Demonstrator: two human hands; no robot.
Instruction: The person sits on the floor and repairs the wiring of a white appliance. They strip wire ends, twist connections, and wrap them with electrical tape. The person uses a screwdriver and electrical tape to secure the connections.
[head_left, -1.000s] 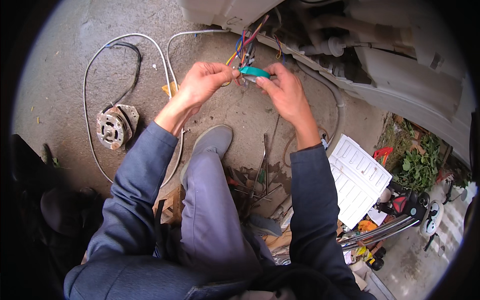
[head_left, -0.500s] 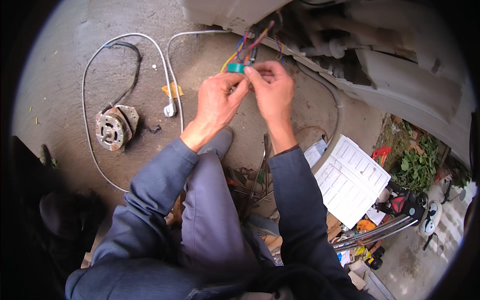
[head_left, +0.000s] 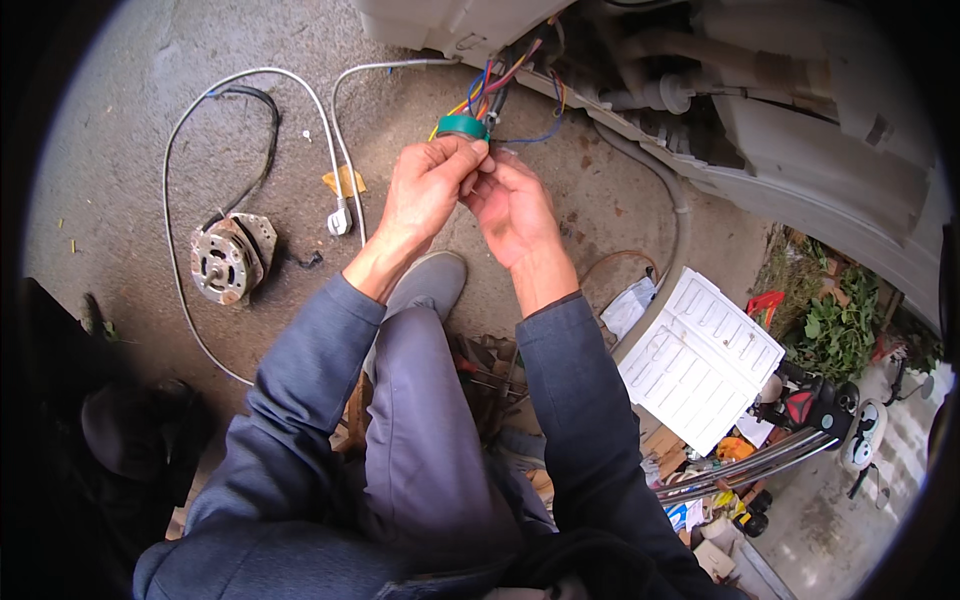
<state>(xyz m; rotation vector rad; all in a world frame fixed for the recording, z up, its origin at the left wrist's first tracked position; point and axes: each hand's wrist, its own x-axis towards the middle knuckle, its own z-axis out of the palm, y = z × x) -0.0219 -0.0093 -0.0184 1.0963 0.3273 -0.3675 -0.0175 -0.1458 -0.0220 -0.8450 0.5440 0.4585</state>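
My left hand (head_left: 430, 200) pinches a green tape roll (head_left: 460, 124) beside a bundle of coloured wires (head_left: 490, 85) that hangs from a white appliance housing (head_left: 470, 20). My right hand (head_left: 515, 220) is turned palm partly up, its curled fingertips meeting my left thumb just below the roll; what they grip is hidden. A grey cable with a plug (head_left: 340, 220) lies left of my hands on the concrete. A rusty motor (head_left: 225, 258) with a black lead lies further left.
An open white booklet (head_left: 700, 360) lies at the right, near green plants (head_left: 835, 330) and a white scooter (head_left: 862, 435). A grey hose (head_left: 670, 190) runs along the housing's lower edge. Assorted tools and scrap (head_left: 740, 490) lie below and beside my legs.
The green roll has moved left and down onto the wires' lower ends. My hands have drawn together beneath it, and my right hand has dropped and turned palm partly up.
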